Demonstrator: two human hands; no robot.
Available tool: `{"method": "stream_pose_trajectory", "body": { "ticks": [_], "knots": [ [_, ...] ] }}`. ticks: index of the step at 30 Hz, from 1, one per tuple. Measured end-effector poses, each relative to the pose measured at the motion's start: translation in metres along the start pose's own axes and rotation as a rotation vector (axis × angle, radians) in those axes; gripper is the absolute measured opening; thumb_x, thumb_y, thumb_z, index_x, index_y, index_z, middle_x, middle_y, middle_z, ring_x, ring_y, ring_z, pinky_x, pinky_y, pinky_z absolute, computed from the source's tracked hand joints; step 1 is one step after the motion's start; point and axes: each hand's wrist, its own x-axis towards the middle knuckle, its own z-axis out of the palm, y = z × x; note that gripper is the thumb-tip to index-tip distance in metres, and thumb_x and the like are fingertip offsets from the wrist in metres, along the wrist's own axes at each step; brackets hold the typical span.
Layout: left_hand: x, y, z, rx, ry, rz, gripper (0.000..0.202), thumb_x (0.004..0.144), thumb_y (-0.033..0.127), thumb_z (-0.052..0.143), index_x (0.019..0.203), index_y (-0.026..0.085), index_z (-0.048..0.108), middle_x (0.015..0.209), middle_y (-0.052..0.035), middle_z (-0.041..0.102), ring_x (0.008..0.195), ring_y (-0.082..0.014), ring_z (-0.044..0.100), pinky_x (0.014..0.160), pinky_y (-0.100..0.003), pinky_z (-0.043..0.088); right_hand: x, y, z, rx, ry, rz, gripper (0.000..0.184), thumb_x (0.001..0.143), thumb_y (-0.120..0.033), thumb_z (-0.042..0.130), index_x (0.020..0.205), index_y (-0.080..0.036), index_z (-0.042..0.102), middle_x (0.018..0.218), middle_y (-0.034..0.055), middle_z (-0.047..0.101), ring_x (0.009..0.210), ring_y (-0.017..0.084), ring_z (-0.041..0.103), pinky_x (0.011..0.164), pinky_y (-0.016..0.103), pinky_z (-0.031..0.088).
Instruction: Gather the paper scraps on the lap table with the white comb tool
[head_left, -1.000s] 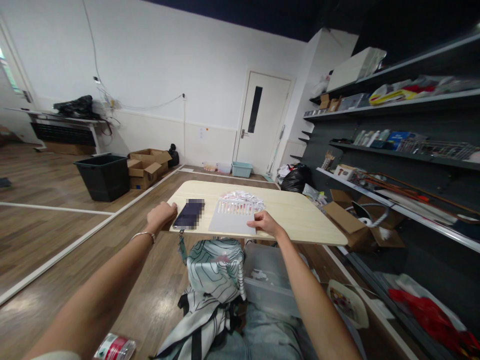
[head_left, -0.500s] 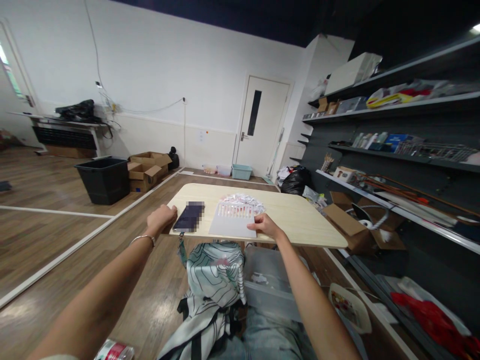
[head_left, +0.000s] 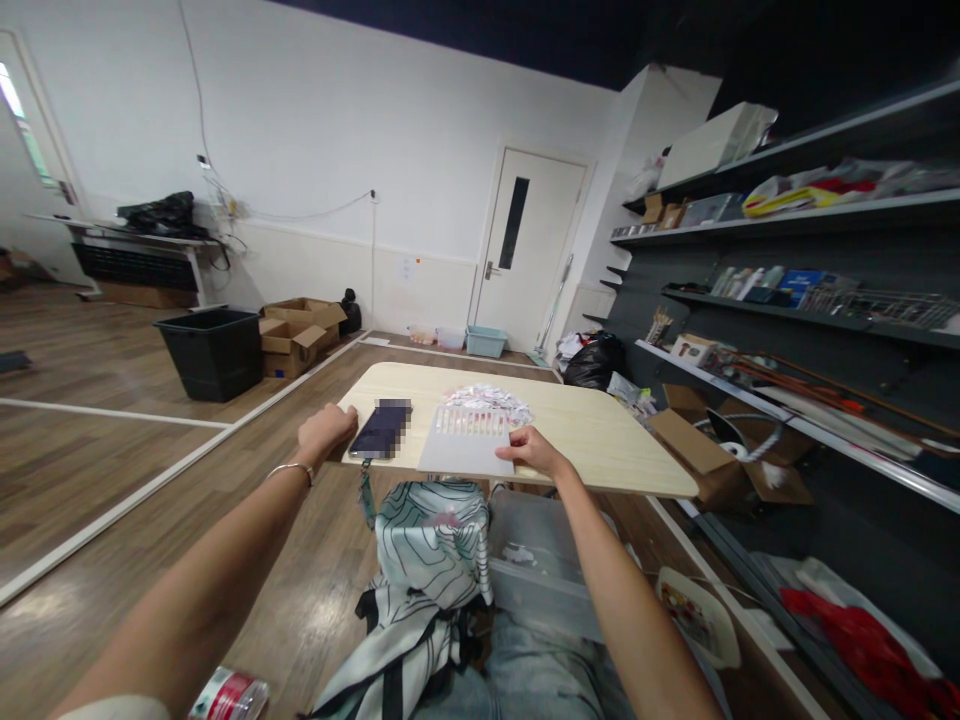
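A white card with a row of narrow slots lies at the near edge of the pale wooden table. My right hand pinches its right edge, thumb on top. Behind the card, partly covered by it, spreads a heap of small white and reddish paper slips. At the table's left edge my left hand is closed around the rim, its fingertips partly hidden. Just right of that hand lies a dark phone, its strap hanging over the front edge.
Below the table are a patterned backpack and a clear plastic box. A black bin and cardboard boxes stand on the floor to the left. Loaded shelves line the right wall, with an open carton below.
The view has shifted slightly. Both hands keep their places, and the card, phone and paper slips show no clear movement on the table.
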Motion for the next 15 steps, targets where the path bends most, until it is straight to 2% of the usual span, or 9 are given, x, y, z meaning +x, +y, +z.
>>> {"method": "stream_pose_trajectory", "body": {
  "ticks": [4,15],
  "knots": [
    [0.0018,-0.0011,0.0013,0.007,0.006,0.006,0.068,0.094,0.053,0.035,0.125,0.004,0.070,0.120,-0.0300,0.072,0.111,-0.0415,0.071,0.088,-0.046,0.053,0.0002,0.0001,0.0003,-0.016,-0.003,0.023,0.056,0.060,-0.066,0.086,0.058,-0.015,0.063,0.054,-0.0045,0.046,0.054,0.008,0.033,0.050,0.023,0.024],
    [0.0021,-0.0016,0.0016,0.002,0.000,0.007,0.070,0.095,0.052,0.032,0.126,0.002,0.068,0.122,-0.0305,0.071,0.113,-0.0431,0.070,0.088,-0.048,0.052,-0.0002,0.0005,-0.0012,0.019,0.063,-0.077,0.053,0.066,-0.064,0.083,0.060,-0.016,0.065,0.057,-0.0021,0.051,0.058,0.011,0.042,0.052,0.024,0.034]
  ]
}}
